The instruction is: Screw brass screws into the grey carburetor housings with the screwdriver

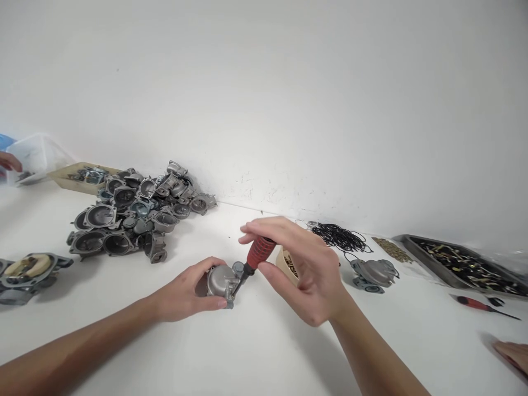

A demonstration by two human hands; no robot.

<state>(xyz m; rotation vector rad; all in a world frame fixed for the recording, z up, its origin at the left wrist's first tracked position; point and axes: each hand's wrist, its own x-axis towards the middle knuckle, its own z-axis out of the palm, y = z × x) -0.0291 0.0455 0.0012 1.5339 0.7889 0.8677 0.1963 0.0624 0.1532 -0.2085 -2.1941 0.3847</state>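
Note:
My left hand grips a grey metal carburetor on the white table, thumb and fingers around its sides. In my right hand is a screwdriver with a red and black handle, held between thumb and fingers. The screwdriver slants down to the left, and its tip meets the carburetor's near right edge. Whether a screw sits under the tip is too small to tell. Partly hidden behind my right hand stands a cream-coloured cup with small brass-coloured parts inside.
Left of centre lies a pile of carburetor bodies, beside a yellowish tray. Another carburetor, black rubber rings, brass parts, a dark tray and a second screwdriver lie rightward. Other people's hands show at both edges.

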